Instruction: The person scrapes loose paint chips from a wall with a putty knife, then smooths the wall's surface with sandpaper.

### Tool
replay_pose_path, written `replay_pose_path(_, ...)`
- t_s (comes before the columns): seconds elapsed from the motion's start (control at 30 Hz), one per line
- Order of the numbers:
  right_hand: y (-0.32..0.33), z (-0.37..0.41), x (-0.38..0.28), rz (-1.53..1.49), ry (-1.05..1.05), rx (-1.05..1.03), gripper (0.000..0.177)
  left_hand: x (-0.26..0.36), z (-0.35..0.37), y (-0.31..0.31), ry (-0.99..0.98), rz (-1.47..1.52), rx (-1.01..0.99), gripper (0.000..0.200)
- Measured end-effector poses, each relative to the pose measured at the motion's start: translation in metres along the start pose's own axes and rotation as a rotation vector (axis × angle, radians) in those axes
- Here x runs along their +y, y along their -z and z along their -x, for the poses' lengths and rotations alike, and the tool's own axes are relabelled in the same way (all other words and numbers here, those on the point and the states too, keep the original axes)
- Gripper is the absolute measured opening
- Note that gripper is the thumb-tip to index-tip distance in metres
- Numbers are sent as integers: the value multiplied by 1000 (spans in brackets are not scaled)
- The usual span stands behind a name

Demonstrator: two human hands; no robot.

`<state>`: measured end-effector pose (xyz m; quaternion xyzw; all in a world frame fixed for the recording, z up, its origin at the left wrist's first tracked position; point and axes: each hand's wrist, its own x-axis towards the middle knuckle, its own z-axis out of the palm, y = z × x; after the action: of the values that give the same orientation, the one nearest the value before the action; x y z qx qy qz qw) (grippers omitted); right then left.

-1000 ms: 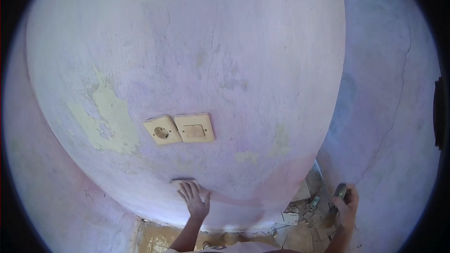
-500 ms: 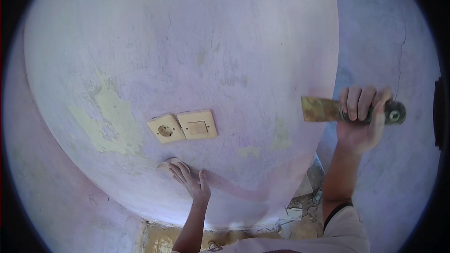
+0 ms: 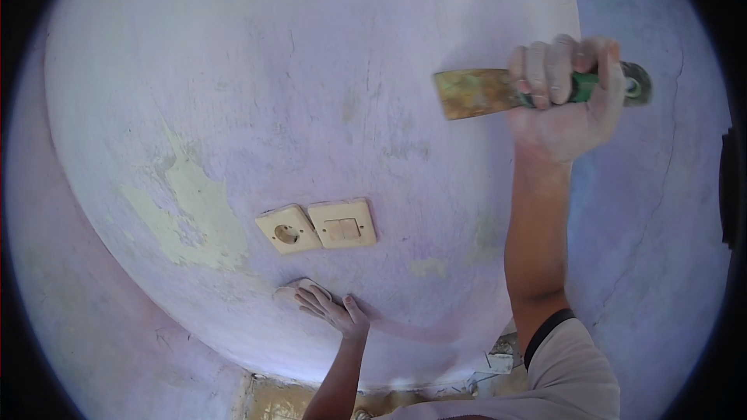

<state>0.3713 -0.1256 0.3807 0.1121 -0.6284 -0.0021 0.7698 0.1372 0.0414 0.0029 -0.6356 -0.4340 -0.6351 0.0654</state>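
My right hand point(image 3: 562, 97) is wrapped round the green handle of a putty knife point(image 3: 476, 93). The broad, stained blade points left, over the upper right part of the wall point(image 3: 311, 101); whether it touches cannot be told. Lower down, my left hand point(image 3: 333, 313) lies with its fingers stretched out against the wall. Under those fingers is a pale, rounded flat piece point(image 3: 299, 288), partly hidden, and I cannot make out what it is. Just above are a cream power socket point(image 3: 287, 230) and a cream light switch point(image 3: 342, 223), both mounted on the wall.
A pale patch of peeled paint point(image 3: 202, 214) marks the wall left of the socket. To the right, another wall point(image 3: 638, 210) carries a long crack. Broken debris point(image 3: 502, 362) lies on the floor near the corner. A dark object point(image 3: 730, 187) is at the right edge.
My right hand has risen and moved left with the putty knife, bringing the blade over the wall. My left hand stays on the pale piece; the whole view has shifted slightly.
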Motion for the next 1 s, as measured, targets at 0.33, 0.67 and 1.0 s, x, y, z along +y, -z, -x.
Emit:
replay_pose_path(0.33,0,6,-10,114,111,-87,32,-5,4,-7,-49,-45,49,74)
replay_pose_path(0.67,11,33,-17,-155,-1,-165,33,-3,3,-9,-69,-23,74,73)
replay_pose_path(1.0,23,304,-131,-246,-1007,514,56,58,99,12,-223,72,-589,93)
